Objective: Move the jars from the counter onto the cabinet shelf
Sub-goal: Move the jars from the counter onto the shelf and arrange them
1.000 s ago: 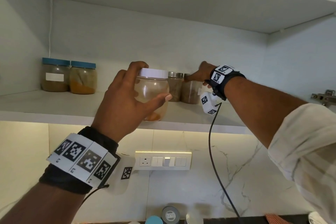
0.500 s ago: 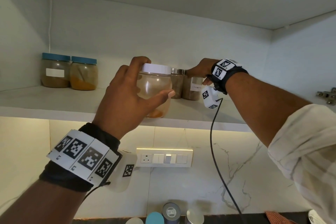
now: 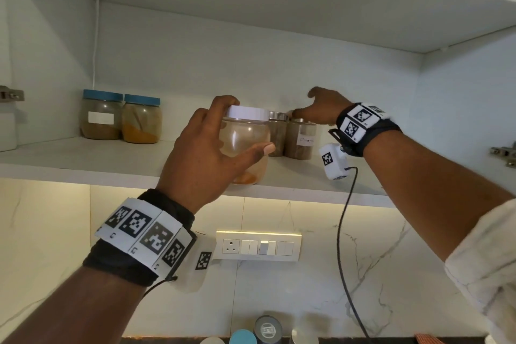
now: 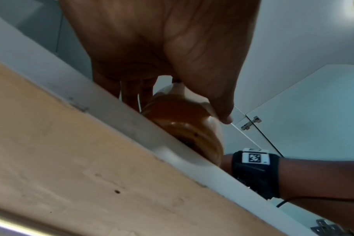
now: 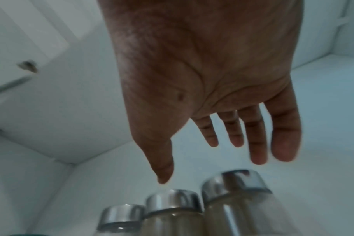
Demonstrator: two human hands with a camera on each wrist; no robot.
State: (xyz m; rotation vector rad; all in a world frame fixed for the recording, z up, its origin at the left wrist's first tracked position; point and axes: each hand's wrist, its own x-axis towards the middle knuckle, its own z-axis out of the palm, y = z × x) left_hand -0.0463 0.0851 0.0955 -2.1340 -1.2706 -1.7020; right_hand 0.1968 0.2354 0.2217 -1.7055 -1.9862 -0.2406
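Observation:
A clear jar with a white lid and some orange stuff at its bottom is held by my left hand, thumb in front and fingers behind. Its base is at the front edge of the white cabinet shelf. From below, the jar base sticks out a little past the shelf edge. Further back stand brown steel-lidded jars. Just above them my right hand hovers with straight, spread fingers, holding nothing. Three steel lids show below that palm.
Two blue-lidded jars stand at the shelf's back left. Jar lids peek up from the counter at the bottom. A socket panel sits on the marble wall. A cabinet hinge juts out on the right.
My right hand has let go of the steel-lidded jar and risen above it with its fingers spread. My left hand still holds the white-lidded jar at the shelf's front edge.

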